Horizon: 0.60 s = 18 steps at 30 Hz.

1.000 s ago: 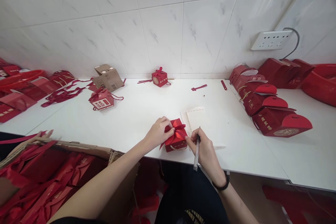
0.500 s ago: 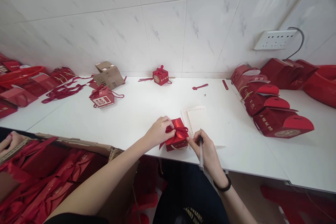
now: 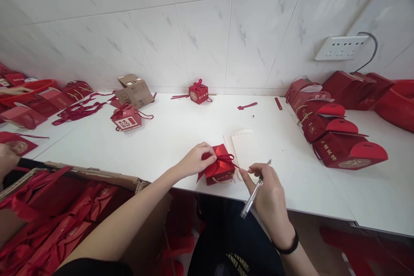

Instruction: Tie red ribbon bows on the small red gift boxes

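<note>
A small red gift box (image 3: pixel 216 179) stands near the table's front edge, tied on top with a red ribbon (image 3: pixel 223 164) in a bow. My left hand (image 3: pixel 197 158) pinches the ribbon at the bow's left side. My right hand (image 3: pixel 267 187), to the right of the box, holds a pen (image 3: pixel 251 200) slanted across the fingers. Between its thumb and forefinger it grips a ribbon end drawn out from the bow. An off-white notepad (image 3: pixel 244 146) lies behind and right of the box, partly hidden by it and my right hand.
Several red boxes (image 3: pixel 336 146) line the table's right side by a red basin (image 3: pixel 399 105). Two tied boxes, one red (image 3: pixel 198 94) and one pinkish (image 3: pixel 127 118), stand farther back. A carton (image 3: pixel 87 172) of red boxes sits front left. At far left is another person's hand (image 3: pixel 8 159).
My right hand has moved right, away from the bow, pulling a ribbon end outward. The pen has tilted. At far left, a red box has appeared by the other person's hand.
</note>
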{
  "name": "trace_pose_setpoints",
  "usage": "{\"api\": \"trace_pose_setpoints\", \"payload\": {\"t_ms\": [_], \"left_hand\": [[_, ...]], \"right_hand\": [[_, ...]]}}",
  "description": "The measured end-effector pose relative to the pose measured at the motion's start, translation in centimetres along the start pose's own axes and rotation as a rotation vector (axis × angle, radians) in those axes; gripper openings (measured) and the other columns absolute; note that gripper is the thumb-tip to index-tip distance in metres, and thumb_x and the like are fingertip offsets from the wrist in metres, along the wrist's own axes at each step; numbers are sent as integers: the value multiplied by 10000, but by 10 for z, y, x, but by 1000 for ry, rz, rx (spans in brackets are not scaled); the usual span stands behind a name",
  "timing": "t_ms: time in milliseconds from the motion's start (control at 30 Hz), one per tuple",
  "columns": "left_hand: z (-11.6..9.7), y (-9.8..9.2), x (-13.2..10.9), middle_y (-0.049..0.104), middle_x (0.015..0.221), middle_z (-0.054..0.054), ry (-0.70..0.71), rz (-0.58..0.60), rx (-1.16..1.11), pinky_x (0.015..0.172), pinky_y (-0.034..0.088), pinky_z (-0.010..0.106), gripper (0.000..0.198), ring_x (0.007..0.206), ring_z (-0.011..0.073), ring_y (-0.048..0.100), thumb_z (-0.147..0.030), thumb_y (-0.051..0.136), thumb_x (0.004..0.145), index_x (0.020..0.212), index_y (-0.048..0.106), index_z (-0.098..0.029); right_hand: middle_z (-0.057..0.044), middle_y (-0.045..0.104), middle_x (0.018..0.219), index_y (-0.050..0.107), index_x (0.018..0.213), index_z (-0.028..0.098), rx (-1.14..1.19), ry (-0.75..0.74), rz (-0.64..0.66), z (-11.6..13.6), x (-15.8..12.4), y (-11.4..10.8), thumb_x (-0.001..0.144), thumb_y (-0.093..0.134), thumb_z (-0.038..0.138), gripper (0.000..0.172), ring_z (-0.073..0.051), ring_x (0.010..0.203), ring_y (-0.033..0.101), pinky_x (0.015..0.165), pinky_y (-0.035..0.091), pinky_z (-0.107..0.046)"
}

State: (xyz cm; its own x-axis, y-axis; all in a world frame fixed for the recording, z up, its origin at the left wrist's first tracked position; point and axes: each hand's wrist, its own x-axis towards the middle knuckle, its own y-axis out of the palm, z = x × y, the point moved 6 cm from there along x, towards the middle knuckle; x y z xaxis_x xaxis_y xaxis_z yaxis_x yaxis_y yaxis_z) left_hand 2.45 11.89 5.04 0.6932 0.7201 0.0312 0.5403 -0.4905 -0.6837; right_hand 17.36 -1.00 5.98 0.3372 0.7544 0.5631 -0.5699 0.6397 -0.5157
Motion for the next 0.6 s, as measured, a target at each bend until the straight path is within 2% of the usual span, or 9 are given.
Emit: {"api": "trace_pose_setpoints", "payload": {"t_ms": [67,100,200,267,333,400,500,600], "left_hand": [[2,-5,0,588,1008,52,-16,73,-120,842,460,317,239,934,177,567,-316,433,844,833,642,-202],[3,-7,0,591,1032,56,-16,109,-158,835,466,311,235,951,180,570,-304,438,839,853,651,-206],[4,-11,-1,589,1103,62,25,194,-189,852,470,309,213,1022,196,559,-223,518,773,928,664,-226],[6,-11,-3,577,1150,62,51,213,-166,888,459,318,266,1057,199,549,-176,541,741,970,661,-237],[10,-10,-4,576,1167,60,65,204,-133,916,447,324,273,1074,195,545,-164,532,747,978,658,-236],[12,-10,-3,590,1155,61,66,180,-113,927,442,321,229,1072,185,550,-179,510,775,941,662,-221],[13,-12,-2,617,1116,62,49,150,-120,885,463,310,208,1007,171,581,-204,463,813,879,661,-202],[7,-12,-1,629,1056,55,42,139,-143,828,481,305,219,925,164,596,-219,433,826,874,646,-199]], "right_hand": [[-52,564,763,502,901,210,-25,-159,-103,20,-4,-2,842,594,269,124,-205,697,513,637,404,-326],[-60,582,797,509,921,211,6,-247,-91,31,-8,3,833,608,232,134,-209,729,523,667,410,-334],[-94,615,955,529,921,197,88,-496,99,59,-23,37,837,600,194,110,-227,883,543,777,408,-374],[-113,603,1056,544,900,180,33,-594,205,69,-32,62,862,546,161,42,-243,982,524,836,380,-411],[-121,599,1073,553,889,163,-34,-610,228,68,-35,80,874,460,77,128,-243,1001,520,836,368,-423],[-110,621,991,556,876,158,-12,-577,189,62,-33,86,863,400,14,213,-220,929,545,785,387,-396],[-75,641,884,557,857,176,185,-501,98,51,-26,80,848,404,-2,235,-184,833,571,723,425,-351],[-65,657,870,566,863,198,383,-436,28,42,-21,69,835,452,9,223,-173,820,595,712,477,-338]]}}
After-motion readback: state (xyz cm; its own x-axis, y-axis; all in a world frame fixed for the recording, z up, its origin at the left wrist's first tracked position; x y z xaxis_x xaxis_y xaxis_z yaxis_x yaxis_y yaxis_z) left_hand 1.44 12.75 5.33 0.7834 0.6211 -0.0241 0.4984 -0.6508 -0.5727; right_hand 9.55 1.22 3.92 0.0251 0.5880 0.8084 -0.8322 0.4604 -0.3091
